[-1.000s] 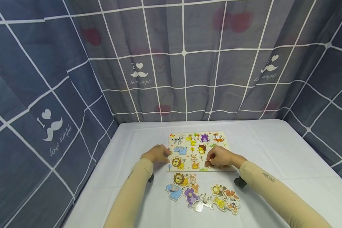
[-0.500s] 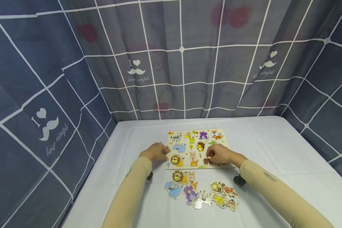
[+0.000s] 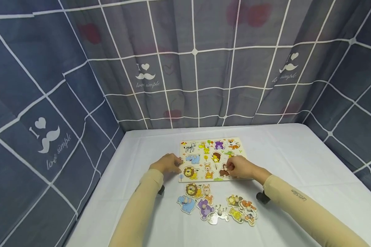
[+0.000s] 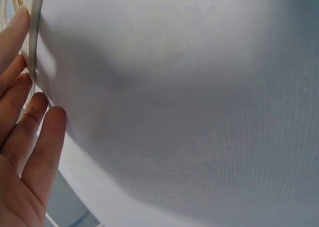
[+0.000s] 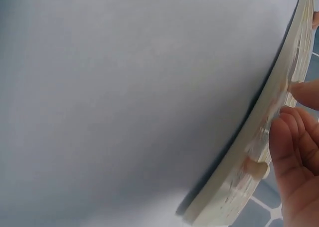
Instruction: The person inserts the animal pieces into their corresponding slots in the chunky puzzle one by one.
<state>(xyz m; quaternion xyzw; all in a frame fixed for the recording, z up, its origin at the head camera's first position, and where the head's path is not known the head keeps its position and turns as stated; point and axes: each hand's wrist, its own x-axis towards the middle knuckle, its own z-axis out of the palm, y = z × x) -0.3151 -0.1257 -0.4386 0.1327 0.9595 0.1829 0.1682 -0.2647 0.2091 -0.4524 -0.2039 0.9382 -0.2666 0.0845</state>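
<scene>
A wooden animal puzzle board point(image 3: 214, 164) lies on the white table. My left hand point(image 3: 168, 163) rests at its left edge; in the left wrist view the thumb point(image 4: 15, 35) lies over the rim and the other fingers lean on the side. With curled fingers, my right hand point(image 3: 242, 167) pinches at the brown monkey piece point(image 3: 224, 171) in the bottom row, which looks flat on the board. Its knob is hidden by the fingertips. In the right wrist view a wooden knob point(image 5: 256, 168) stands on the board near that hand.
Loose knobbed pieces lie in front of the board: a lion point(image 3: 193, 190), a kangaroo point(image 3: 207, 195), a blue elephant point(image 3: 186, 204), a purple animal point(image 3: 205, 208), a shiny piece point(image 3: 218, 215) and a cluster at right with a giraffe point(image 3: 236, 214). A checked curtain point(image 3: 185, 68) surrounds the table.
The right fingertips have shifted slightly right over the monkey piece, and more of it shows. My left hand stays at the board's edge. The whole view has drifted a little.
</scene>
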